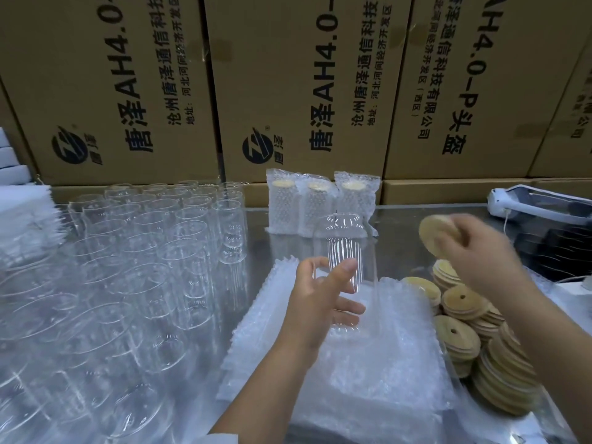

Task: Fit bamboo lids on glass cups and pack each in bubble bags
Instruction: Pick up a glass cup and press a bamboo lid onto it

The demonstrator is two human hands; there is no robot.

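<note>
My left hand (315, 307) grips a clear glass cup (344, 251) around its lower half and holds it upright above a stack of bubble bags (378, 363). To the right, at about rim height, my right hand (480, 248) pinches a round bamboo lid (436, 233); the hand is blurred by motion. The lid and the cup are apart. Three packed cups in bubble bags (323, 201) stand at the back of the table, each with a lid showing through the wrap.
Many empty glass cups (144, 251) crowd the left of the metal table (400, 238). Piles of bamboo lids (474, 334) lie at the right. Cardboard boxes (288, 84) wall off the back. A handheld device (541, 205) lies at far right.
</note>
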